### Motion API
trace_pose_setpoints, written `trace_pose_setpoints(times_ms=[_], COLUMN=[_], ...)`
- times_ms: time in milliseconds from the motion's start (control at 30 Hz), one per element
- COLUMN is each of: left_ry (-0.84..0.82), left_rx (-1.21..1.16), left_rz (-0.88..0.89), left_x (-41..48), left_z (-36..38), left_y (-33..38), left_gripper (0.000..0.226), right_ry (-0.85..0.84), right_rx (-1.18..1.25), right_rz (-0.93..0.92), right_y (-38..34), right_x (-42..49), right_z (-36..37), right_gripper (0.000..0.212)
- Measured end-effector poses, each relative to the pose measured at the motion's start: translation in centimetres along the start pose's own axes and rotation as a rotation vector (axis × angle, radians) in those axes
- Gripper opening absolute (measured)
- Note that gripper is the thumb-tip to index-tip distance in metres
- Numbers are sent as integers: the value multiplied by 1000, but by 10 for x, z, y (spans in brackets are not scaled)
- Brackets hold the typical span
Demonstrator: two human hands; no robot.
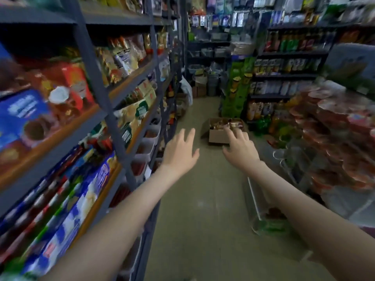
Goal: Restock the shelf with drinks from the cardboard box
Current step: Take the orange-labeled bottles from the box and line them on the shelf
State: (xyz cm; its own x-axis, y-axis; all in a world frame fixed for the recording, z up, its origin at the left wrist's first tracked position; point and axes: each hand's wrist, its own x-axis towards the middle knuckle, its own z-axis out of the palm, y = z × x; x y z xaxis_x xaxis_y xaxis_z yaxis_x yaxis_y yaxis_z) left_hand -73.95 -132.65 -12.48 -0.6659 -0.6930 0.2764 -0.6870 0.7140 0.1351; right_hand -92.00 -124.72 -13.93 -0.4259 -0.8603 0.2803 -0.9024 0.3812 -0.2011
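Reaching down a narrow shop aisle, a person stretches both bare arms toward a cardboard box (218, 137) that sits on the floor (203, 199) at the centre of the frame, its flaps open. Both hands hold nothing: the left hand (180, 149) is spread wide with the fingers straight. The right hand (240, 148), fingers loosely fanned, overlaps the box's near right corner in the picture, though it appears to hang in front of the box rather than touch it. The outstretched arms suggest an approach to the box, with the first pick-up not yet made. Inside the box the drinks (233, 124) show as a packed cluster of brownish, amber-toned bottles, too blurred to count or read. The box lies near the foot of the drinks shelf (284, 76) at centre right, a placing that probably keeps the stock close to the rows to be filled; bottles in orange, green and dark tones line its tiers. Snack shelving (97, 82) fills the left side, and a green display stand (235, 88) rises behind the box.
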Motion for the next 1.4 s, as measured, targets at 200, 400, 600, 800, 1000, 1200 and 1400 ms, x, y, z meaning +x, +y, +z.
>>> trace_pose_setpoints(times_ms=[200,400,600,800,1000,1200,1400], left_ry=[-93,-128,-170,-170,-198,-227,-233], left_rx=[21,42,74,27,-29,-44,-5], left_rz=[69,162,163,184,240,289,327], left_x=[222,430,636,825,995,1176,1330], left_z=[45,124,205,251,335,422,468], left_y=[-32,-29,-27,4,51,78,104], left_gripper=[64,63,66,64,65,64,65], right_ry=[-57,6,-52,-67,-66,-94,-139], right_rx=[-36,-48,-71,-103,-82,-113,-107], right_rz=[71,128,111,167,153,169,185], right_y=[64,161,257,351,442,543,628], right_x=[201,373,560,719,862,1018,1140], right_z=[33,85,149,173,218,257,276], right_gripper=[70,68,66,66,64,65,66])
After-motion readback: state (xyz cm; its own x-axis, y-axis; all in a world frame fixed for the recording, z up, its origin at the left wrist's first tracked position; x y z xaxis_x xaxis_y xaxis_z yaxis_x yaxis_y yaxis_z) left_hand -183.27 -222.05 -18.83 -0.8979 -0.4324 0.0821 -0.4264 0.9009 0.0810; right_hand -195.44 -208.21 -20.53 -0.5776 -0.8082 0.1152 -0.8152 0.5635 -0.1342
